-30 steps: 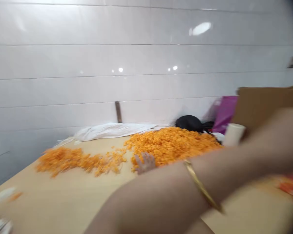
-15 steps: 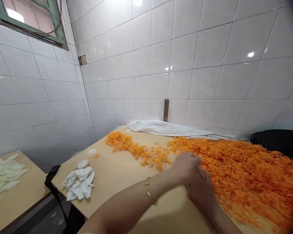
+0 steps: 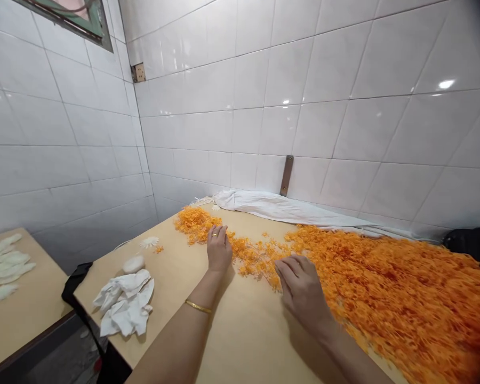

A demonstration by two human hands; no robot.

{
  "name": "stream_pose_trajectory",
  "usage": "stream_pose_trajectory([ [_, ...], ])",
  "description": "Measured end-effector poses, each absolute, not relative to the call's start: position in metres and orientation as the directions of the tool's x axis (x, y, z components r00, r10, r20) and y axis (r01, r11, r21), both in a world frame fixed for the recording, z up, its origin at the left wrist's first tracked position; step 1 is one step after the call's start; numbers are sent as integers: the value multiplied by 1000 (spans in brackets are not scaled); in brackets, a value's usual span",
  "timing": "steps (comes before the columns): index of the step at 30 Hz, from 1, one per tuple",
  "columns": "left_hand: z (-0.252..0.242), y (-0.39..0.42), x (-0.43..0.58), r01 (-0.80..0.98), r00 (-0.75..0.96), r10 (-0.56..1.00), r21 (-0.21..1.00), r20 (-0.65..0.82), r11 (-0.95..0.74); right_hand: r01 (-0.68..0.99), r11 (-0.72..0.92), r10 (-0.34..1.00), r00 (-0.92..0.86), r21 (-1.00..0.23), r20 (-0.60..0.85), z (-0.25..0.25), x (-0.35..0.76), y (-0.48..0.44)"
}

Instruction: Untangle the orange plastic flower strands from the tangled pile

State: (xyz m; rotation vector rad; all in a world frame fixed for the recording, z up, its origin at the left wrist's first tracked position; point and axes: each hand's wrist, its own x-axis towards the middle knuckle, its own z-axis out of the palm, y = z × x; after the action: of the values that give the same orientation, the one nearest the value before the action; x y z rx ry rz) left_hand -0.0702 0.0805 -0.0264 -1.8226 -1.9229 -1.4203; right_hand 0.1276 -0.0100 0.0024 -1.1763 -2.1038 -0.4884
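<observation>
Small orange flower-like pieces (image 3: 196,221) lie in a band across the tan table (image 3: 240,330), joining a large orange heap (image 3: 396,282) on the right. My left hand (image 3: 219,249), with a ring and a gold bracelet, rests at the near edge of the band. Its fingers are bent close together over the orange pieces, and what they grip, if anything, is hidden. To the right, my right hand (image 3: 302,285) is at the near side of the band beside the heap. Its thumb and fingers are pinched together; anything between them is too small to name.
Crumpled white cloth (image 3: 128,304) and a round white object (image 3: 133,264) lie at the table's left, near a white flower-like piece (image 3: 149,242). White fabric (image 3: 272,205) runs along the wall. A second table (image 3: 20,314) holds pale pieces. A black object (image 3: 470,245) is far right.
My hands, together near the heap before, are now apart. The left has moved left to the orange band, the right slightly left and up. The camera view has shifted.
</observation>
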Motion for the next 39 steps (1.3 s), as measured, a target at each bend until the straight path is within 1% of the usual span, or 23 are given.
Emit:
stream_pose_trajectory([
  [1,-26,82,-71,833,-265,714,526,648,-169,858,513,636,-348,-40,689,3,117,1],
  [3,-27,84,-74,812,-298,760,572,577,-116,899,423,738,-272,-109,617,-2,97,21],
  [5,-28,85,-77,759,-356,819,651,450,-28,938,312,827,-189,-153,530,-10,82,38],
  [7,-29,86,-79,695,-402,852,718,335,45,950,255,870,-145,-179,472,-17,73,49],
  [9,-29,86,-79,656,-420,864,751,277,77,946,251,881,-134,-207,454,-16,70,56],
  [12,-29,86,-78,647,-423,871,757,250,96,938,234,885,-96,-257,457,1,77,63],
  [18,-31,85,-74,704,-390,889,700,239,121,861,244,864,15,-446,503,52,92,67],
  [19,-32,84,-72,723,-384,888,680,252,119,860,247,854,24,-446,519,58,93,66],
  [21,-32,83,-69,766,-375,882,631,284,122,892,235,829,24,-386,559,65,94,64],
  [25,-33,80,-67,837,-348,880,530,322,137,962,220,759,-65,-161,647,79,101,61],
  [26,-33,80,-68,850,-343,883,506,320,147,972,201,736,-66,-125,674,86,106,61],
  [28,-35,81,-71,869,-342,886,464,314,171,983,137,688,-6,-122,725,105,117,58],
  [31,-37,82,-74,880,-346,883,436,316,189,971,79,640,123,-224,759,143,138,50],
  [33,-37,82,-74,877,-346,881,444,323,182,932,154,650,155,-328,744,164,149,42],
  [34,-36,82,-74,876,-345,879,451,330,174,888,205,672,177,-411,719,170,152,37],
  [35,-35,81,-73,875,-340,877,457,339,163,822,256,705,201,-508,680,174,153,32],
  [37,-33,80,-71,878,-323,870,460,371,130,639,320,784,236,-699,575,174,153,19],
  [39,-30,77,-70,890,-297,850,449,435,81,448,330,864,211,-831,457,164,153,4],
])
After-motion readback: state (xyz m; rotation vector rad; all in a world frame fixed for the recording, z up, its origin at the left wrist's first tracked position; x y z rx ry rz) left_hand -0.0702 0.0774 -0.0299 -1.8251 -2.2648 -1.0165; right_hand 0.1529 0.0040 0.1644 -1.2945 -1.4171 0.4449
